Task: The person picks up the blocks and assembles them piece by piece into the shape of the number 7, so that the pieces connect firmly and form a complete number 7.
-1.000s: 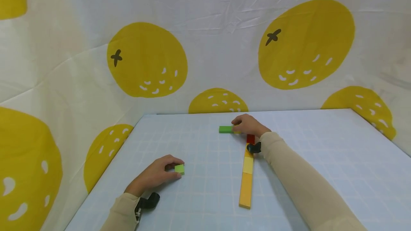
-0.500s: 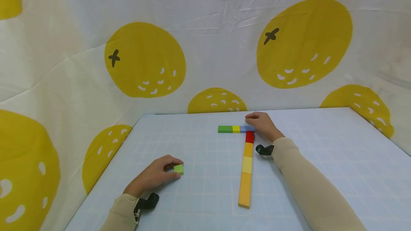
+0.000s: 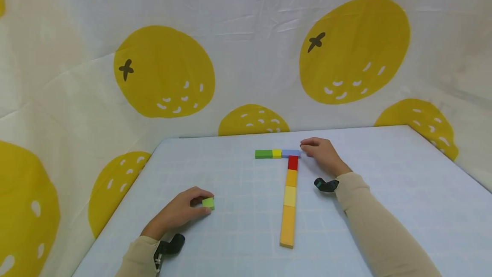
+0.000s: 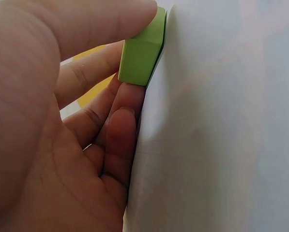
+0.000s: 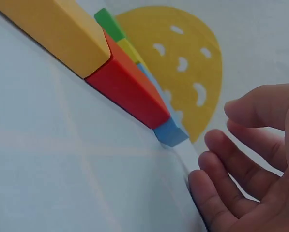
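My left hand (image 3: 181, 210) pinches a light green block (image 3: 208, 203) between thumb and fingers, low over the table; the left wrist view shows the block (image 4: 138, 55) against the tabletop. At the far side, my right hand (image 3: 323, 154) holds nothing, its fingers loosely bent beside the end of a light blue block (image 3: 290, 153). That block lies in a row with a yellow block (image 3: 276, 154) and a green block (image 3: 263, 154). In the right wrist view, a gap parts the fingertips (image 5: 200, 178) from the blue block (image 5: 171, 134).
A column of blocks runs towards me from the blue block: red (image 3: 293, 163), orange (image 3: 291, 178), pale yellow (image 3: 290, 195) and a longer orange block (image 3: 287, 225). The table (image 3: 238, 234) ends at a patterned curtain (image 3: 257, 54) behind and at the left.
My right hand has moved right, off the row, uncovering the yellow and blue blocks. The left hand keeps its pinch on the light green block. The whole view has shifted slightly.
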`<act>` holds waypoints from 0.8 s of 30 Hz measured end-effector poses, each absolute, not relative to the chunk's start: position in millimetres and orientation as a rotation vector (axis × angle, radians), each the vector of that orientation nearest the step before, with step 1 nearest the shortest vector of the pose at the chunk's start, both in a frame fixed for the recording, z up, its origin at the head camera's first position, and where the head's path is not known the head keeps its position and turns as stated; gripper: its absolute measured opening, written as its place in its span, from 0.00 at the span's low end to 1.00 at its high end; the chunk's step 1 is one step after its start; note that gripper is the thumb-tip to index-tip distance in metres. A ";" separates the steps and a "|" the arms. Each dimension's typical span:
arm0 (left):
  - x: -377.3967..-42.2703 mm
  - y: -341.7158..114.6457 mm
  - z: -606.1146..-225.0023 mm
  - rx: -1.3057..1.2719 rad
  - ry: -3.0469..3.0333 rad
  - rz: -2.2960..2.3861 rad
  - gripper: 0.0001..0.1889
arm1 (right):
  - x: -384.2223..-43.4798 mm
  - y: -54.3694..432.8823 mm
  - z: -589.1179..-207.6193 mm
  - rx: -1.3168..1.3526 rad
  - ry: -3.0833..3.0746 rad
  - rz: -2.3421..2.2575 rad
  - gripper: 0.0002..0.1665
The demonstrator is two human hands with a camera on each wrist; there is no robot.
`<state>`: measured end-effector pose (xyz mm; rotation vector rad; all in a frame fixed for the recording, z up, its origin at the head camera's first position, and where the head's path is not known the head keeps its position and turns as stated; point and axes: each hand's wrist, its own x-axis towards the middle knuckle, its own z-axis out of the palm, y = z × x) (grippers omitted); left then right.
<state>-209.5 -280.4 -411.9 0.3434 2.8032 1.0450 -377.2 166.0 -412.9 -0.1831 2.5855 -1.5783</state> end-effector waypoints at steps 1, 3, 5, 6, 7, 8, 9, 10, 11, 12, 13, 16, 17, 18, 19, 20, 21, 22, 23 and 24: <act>-209.8 -280.5 -411.9 0.346 2.801 1.047 0.20 | -376.7 167.2 -412.9 -0.174 2.583 -1.583 0.26; -210.5 -280.7 -412.1 0.344 2.798 1.053 0.20 | -375.5 167.6 -412.9 -0.166 2.581 -1.583 0.25; -210.9 -281.1 -412.7 0.345 2.794 1.056 0.20 | -375.3 165.7 -413.6 -0.169 2.588 -1.573 0.24; -211.1 -281.4 -412.9 0.347 2.792 1.054 0.20 | -375.3 164.1 -413.9 -0.175 2.595 -1.567 0.23; -211.4 -281.7 -413.2 0.347 2.791 1.053 0.20 | -375.2 162.6 -414.3 -0.183 2.605 -1.561 0.22; -211.6 -282.0 -413.5 0.350 2.792 1.051 0.20 | -375.4 161.3 -414.7 -0.194 2.620 -1.551 0.22; -211.8 -282.3 -413.5 0.353 2.794 1.048 0.20 | -375.8 160.0 -415.0 -0.207 2.634 -1.544 0.21; -211.7 -282.5 -413.1 0.356 2.796 1.046 0.20 | -376.0 158.9 -415.1 -0.215 2.643 -1.543 0.21; -211.6 -282.5 -412.5 0.360 2.799 1.045 0.20 | -375.7 158.1 -414.7 -0.224 2.649 -1.541 0.21; -211.7 -282.4 -411.8 0.364 2.799 1.047 0.20 | -375.5 157.5 -414.7 -0.230 2.655 -1.546 0.21; -211.9 -282.2 -411.3 0.369 2.801 1.047 0.20 | -375.4 157.5 -414.7 -0.234 2.661 -1.551 0.21; -212.5 -281.0 -410.5 0.377 2.801 1.051 0.20 | -374.8 157.1 -414.5 -0.250 2.663 -1.565 0.20; -212.7 -280.7 -410.6 0.374 2.801 1.053 0.20 | -374.9 157.0 -415.0 -0.252 2.660 -1.571 0.20; -212.8 -280.4 -411.1 0.368 2.801 1.050 0.20 | -375.2 156.9 -415.5 -0.253 2.659 -1.575 0.20; -212.8 -280.1 -411.5 0.359 2.802 1.049 0.20 | -375.5 156.9 -416.1 -0.257 2.655 -1.576 0.19; -212.7 -279.9 -412.1 0.351 2.801 1.049 0.20 | -375.8 157.0 -416.8 -0.258 2.652 -1.578 0.19; -212.6 -279.7 -412.7 0.342 2.802 1.050 0.20 | -376.1 156.9 -417.6 -0.253 2.650 -1.580 0.19; -212.5 -279.6 -413.3 0.335 2.803 1.051 0.20 | -376.4 157.1 -418.3 -0.248 2.649 -1.582 0.19; -212.3 -279.4 -413.8 0.330 2.803 1.052 0.20 | -376.4 157.5 -418.7 -0.249 2.652 -1.579 0.19; -212.3 -279.3 -414.3 0.329 2.804 1.050 0.20 | -376.1 157.9 -418.7 -0.248 2.656 -1.576 0.19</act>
